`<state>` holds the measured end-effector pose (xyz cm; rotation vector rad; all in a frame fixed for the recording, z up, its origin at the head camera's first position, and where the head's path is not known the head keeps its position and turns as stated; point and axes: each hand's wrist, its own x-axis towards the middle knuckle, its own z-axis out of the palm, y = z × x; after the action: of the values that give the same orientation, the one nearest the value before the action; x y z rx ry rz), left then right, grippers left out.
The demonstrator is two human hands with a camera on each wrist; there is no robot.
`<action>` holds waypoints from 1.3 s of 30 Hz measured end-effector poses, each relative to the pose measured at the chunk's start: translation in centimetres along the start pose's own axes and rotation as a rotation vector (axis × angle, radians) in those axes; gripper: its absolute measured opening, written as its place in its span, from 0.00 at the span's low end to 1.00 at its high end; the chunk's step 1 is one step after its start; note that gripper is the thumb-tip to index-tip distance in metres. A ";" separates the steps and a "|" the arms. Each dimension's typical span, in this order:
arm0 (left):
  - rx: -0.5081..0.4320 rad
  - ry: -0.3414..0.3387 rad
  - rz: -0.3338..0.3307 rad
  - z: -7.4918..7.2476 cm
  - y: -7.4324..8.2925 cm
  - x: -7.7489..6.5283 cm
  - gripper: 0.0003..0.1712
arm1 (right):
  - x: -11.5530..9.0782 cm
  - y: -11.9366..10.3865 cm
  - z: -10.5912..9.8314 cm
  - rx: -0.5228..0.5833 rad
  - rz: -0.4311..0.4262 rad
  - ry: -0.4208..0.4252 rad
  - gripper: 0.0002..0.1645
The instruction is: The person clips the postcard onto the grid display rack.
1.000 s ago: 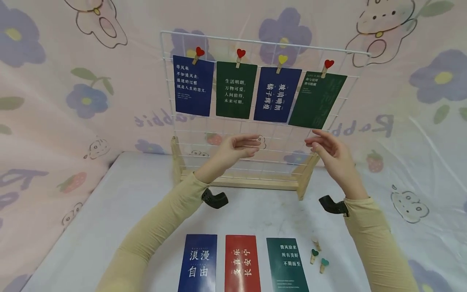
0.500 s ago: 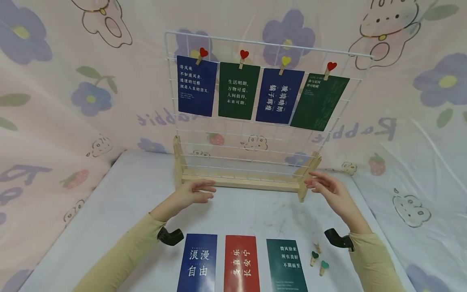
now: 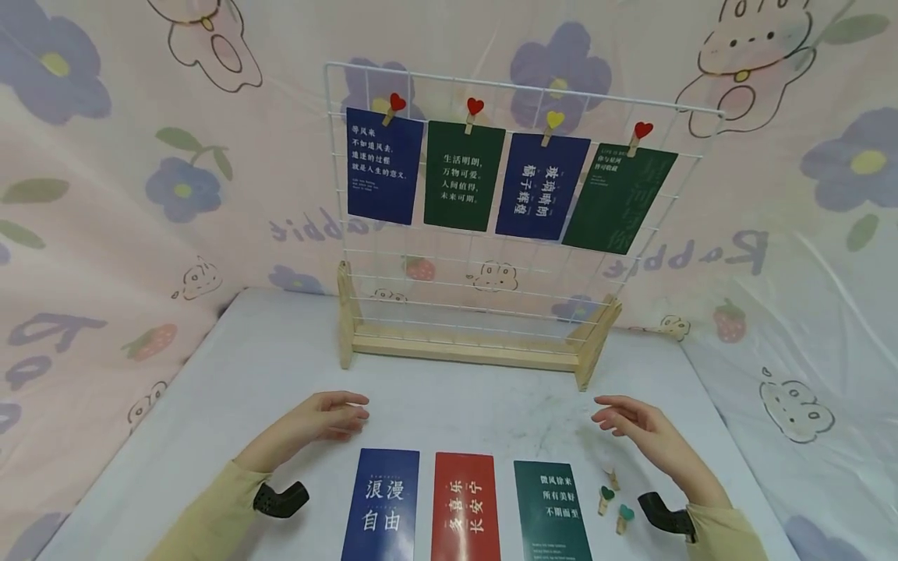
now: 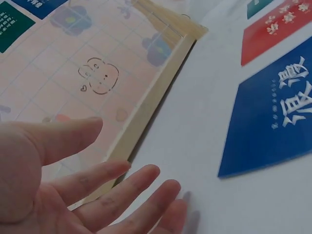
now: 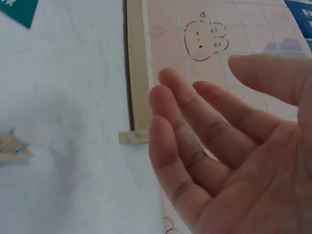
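My left hand point(image 3: 309, 425), holding nothing, is over the table behind the blue card point(image 3: 381, 506), its fingers relaxed and spread in the left wrist view. On the other side my right hand point(image 3: 652, 436) hovers with loosely bent fingers and nothing in it, close to several small wooden clips point(image 3: 606, 499); two have green hearts. A red card point(image 3: 464, 506) and a dark green card point(image 3: 552, 510) lie right of the blue one. Further back, several blue and green cards hang in a row on a white wire grid point(image 3: 449, 253), each under a heart-topped clip point(image 3: 556, 125).
A wooden base point(image 3: 463, 354) carries the grid toward the table's back. The table point(image 3: 484, 409) has a white cover. Behind it hangs a pink cloth point(image 3: 281, 117) printed with flowers and rabbits. A black wrist camera point(image 3: 281, 499) sits on each sleeve.
Both hands have come down from in front of the grid toward the near part of the table. The left has also moved left. Hanging and lying cards stay as they were.
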<state>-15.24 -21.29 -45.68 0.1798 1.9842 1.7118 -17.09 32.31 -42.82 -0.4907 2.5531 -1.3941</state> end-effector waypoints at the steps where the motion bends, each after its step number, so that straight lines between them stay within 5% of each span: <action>1: -0.004 -0.004 -0.009 0.0 -0.2 -0.2 0.30 | -0.2 0.3 0.0 -0.004 0.019 -0.006 0.22; 11: 0.021 -0.026 0.000 0.6 -1.7 -1.5 0.28 | -1.8 2.3 0.3 0.016 0.238 -0.052 0.18; 22: 0.078 0.074 -0.042 2.4 -2.4 -1.3 0.21 | -2.8 3.4 0.4 0.033 0.243 -0.146 0.16; 39: 0.111 0.224 -0.066 3.3 -2.7 -1.1 0.21 | -3.7 4.3 0.6 0.066 0.255 -0.146 0.21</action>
<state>-12.15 -19.37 -48.22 -0.0418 2.2227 1.6413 -14.34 35.36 -46.69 -0.2361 2.3490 -1.2960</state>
